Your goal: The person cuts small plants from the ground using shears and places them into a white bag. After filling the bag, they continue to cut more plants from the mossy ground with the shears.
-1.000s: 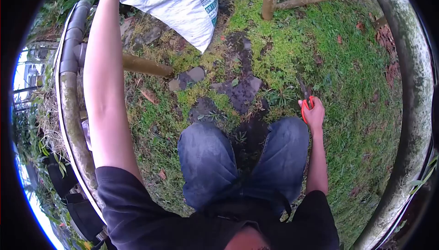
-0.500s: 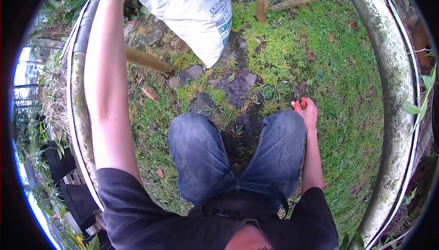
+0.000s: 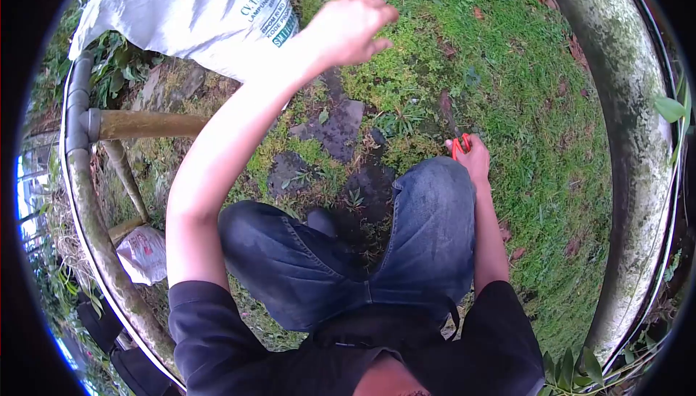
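My right hand (image 3: 473,158) hangs beside my right knee and grips orange-handled scissors (image 3: 456,140), blades pointing away over the grass. My left hand (image 3: 350,28) is raised in front of me, fingers loosely curled, with nothing in it. It hovers just right of a large white printed sack (image 3: 192,12) that rests on the left rail. My jeans-clad knees (image 3: 348,244) fill the lower middle of the view.
A mossy curved rail (image 3: 87,200) with a grey pipe joint runs along the left, a second mossy rail (image 3: 627,121) along the right. Flat dark stones (image 3: 335,124) lie in mossy grass ahead. A small white bag (image 3: 145,252) sits low left. Wooden poles stand at the top.
My left hand has come off the sack's top and swung right, into the open above the ground. The view has shifted left. My right hand with the scissors stayed by my knee.
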Tool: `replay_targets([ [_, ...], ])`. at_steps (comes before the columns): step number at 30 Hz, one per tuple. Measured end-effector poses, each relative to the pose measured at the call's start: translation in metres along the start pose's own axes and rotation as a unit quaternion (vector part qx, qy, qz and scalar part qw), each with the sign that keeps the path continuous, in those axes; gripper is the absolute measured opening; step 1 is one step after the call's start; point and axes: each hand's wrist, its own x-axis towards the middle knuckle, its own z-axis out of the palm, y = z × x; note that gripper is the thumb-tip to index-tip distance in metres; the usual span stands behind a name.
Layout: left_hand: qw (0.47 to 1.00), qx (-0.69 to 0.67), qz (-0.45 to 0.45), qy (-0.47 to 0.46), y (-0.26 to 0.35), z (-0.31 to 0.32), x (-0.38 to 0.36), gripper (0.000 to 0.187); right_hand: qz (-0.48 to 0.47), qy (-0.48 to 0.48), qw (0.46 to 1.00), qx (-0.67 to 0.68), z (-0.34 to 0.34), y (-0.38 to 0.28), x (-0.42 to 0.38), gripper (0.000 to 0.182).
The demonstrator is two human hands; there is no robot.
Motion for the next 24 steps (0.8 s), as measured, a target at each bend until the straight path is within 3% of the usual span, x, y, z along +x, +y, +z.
replay_targets([
  [1,0.977,-0.098,-0.019,-0.189,0.010,0.017,0.012,0.052,0.004,0.008,1.000,0.010,-0.001,0.006,-0.001,0.058],
  [3,0.892,-0.148,-0.099,-0.416,0.022,0.079,0.029,0.064,0.011,0.021,0.999,0.026,0.001,0.018,-0.006,0.058],
  [5,0.881,-0.143,-0.075,-0.444,0.027,0.158,0.027,0.070,0.015,0.015,1.000,0.020,-0.002,0.021,-0.009,0.058],
  [6,0.868,-0.178,-0.119,-0.447,0.038,0.173,0.023,0.080,0.017,0.011,1.000,0.017,-0.002,0.023,-0.011,0.057],
  [8,0.924,-0.215,-0.177,-0.263,0.070,0.222,-0.010,0.087,-0.008,0.015,1.000,0.001,0.000,0.025,-0.014,0.058],
  [10,0.942,-0.204,-0.204,-0.173,0.101,0.250,-0.037,0.093,-0.015,0.005,1.000,0.000,0.005,0.028,-0.016,0.058],
  [15,0.931,-0.253,-0.264,-0.002,0.133,0.316,-0.063,0.079,0.021,-0.041,0.999,-0.008,0.012,0.017,-0.018,0.058],
  [19,0.911,-0.284,-0.300,0.016,0.137,0.341,-0.059,0.068,-0.005,-0.052,0.999,-0.013,0.023,0.010,-0.015,0.056],
  [24,0.877,-0.309,-0.367,0.010,0.149,0.319,-0.046,0.059,-0.008,-0.050,0.998,-0.024,0.030,-0.001,-0.011,0.056],
])
